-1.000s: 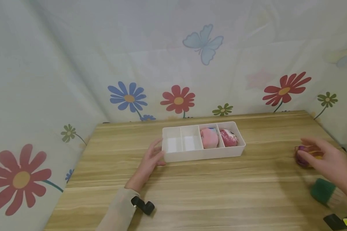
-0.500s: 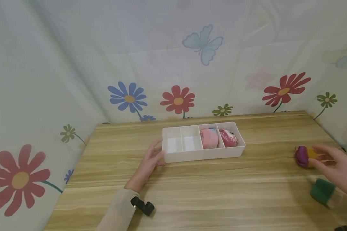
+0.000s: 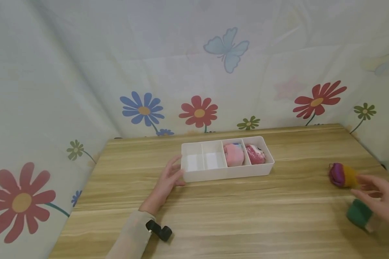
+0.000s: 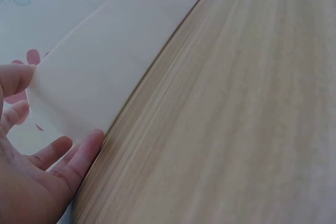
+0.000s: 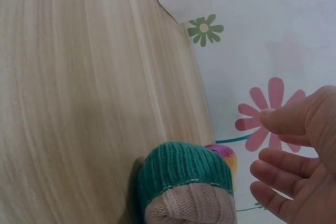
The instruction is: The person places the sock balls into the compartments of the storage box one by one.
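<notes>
My left hand (image 3: pixel 168 176) rests against the left end of a white divided box (image 3: pixel 227 174), fingers spread and touching its wall. Two bundles that look like rolled socks sit in the box: a pink one (image 3: pixel 235 155) and, in the far-right compartment, a red-and-white one (image 3: pixel 255 154). My right hand (image 3: pixel 380 198) hovers at the right with relaxed fingers and holds nothing. Beneath and beside it lies a green-and-beige ribbed rolled sock (image 5: pixel 186 182), partly hidden by the hand in the head view. A purple-and-yellow rolled sock (image 3: pixel 343 175) lies just beyond, left of the fingertips.
The wood-grain table (image 3: pixel 233 219) ends at the back against a white curtain (image 3: pixel 168 64) printed with flowers and a butterfly. The box's two left compartments show bare floors.
My right hand has drawn back from the purple-and-yellow rolled sock, moving right and toward me, over the green one. The left hand and box stay where they were.
</notes>
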